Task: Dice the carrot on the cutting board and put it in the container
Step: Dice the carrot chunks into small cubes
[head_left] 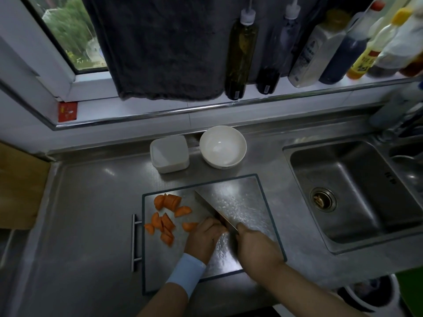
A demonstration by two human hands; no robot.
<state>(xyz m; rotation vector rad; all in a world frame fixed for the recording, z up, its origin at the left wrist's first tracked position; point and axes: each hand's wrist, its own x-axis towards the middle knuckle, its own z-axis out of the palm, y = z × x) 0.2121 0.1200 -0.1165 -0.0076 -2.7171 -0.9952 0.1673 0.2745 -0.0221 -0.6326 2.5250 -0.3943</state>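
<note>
The left hand [204, 236], with a pale blue band at the wrist, was curled knuckles-up over a piece of carrot [163, 221], fingertips tucked and pressing it down. Most of that piece was hidden beneath the fingers. The right hand [256, 244] was wrapped tight round the handle of the knife [215, 209], whose broad blade ran off toward 11 o'clock with its flat touching the left knuckles.

The main risk was the blade catching a knuckle or fingertip, since the piece was small and the guiding fingers sat right against the steel. The cutting board [249, 197] looked like dimpled, shiny metal inside a dark rim. A round-backed chunk could skid on it under pressure and twist the cut. The chunks were also still coarse, half-moons and wedges rather than dice, so stopping here would probably leave the job short.

The cut carrot lay loose on the board's 9 o'clock side, matte orange, with some chunks touching. The container [169, 154], a square, round-cornered tub of cloudy plastic, stood on the brushed steel worktop [91, 202] at 12 o'clock beyond the board. It held no carrot; whether a lid covered it could not be told. A glossy white bowl [223, 146] sat just beside it.
</note>
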